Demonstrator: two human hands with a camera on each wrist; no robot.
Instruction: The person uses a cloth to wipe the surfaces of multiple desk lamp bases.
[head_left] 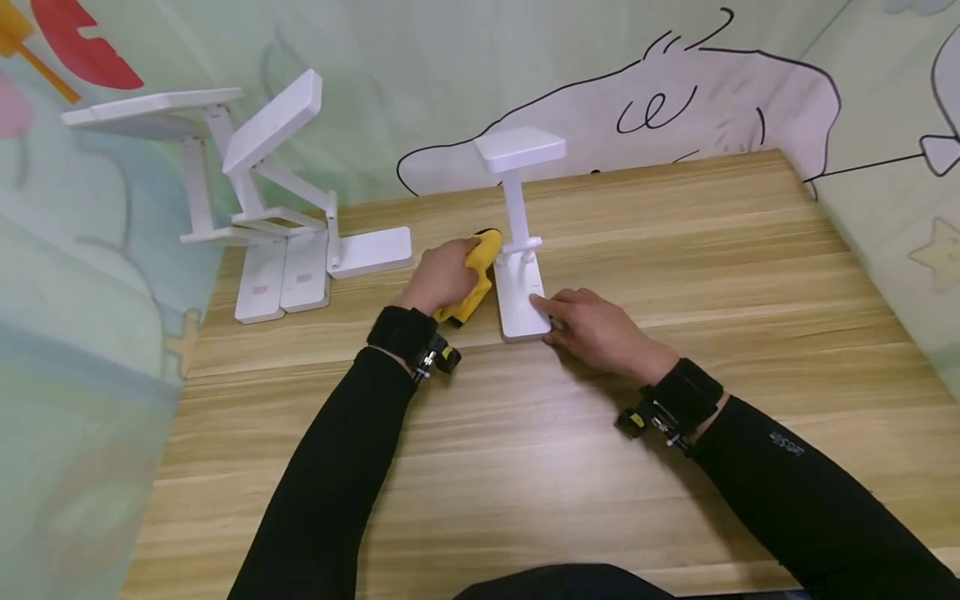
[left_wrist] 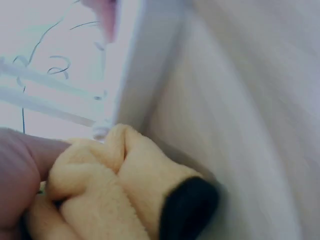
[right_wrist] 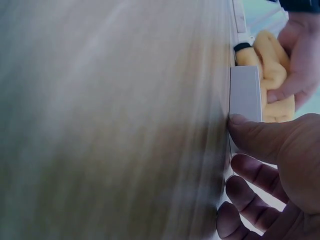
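A white folding desk lamp [head_left: 519, 292] stands upright on the wooden table, its flat head raised over a narrow base. My left hand [head_left: 442, 273] grips a bunched yellow cloth [head_left: 480, 279] with dark edging, just left of that base. The cloth [left_wrist: 120, 185] fills the lower part of the left wrist view, close to the lamp. With thumb and fingers, my right hand [head_left: 603, 332] holds the base's near right corner. In the right wrist view, the thumb [right_wrist: 255, 134] lies on the base's end face [right_wrist: 245, 92]; other fingertips are near the tabletop.
Several more white desk lamps [head_left: 306, 271] stand together at the table's back left, arms and heads folded at differing angles. Behind the wooden table [head_left: 720, 275] hangs a printed curtain [head_left: 360, 92] with cartoon drawings, which also runs along both sides.
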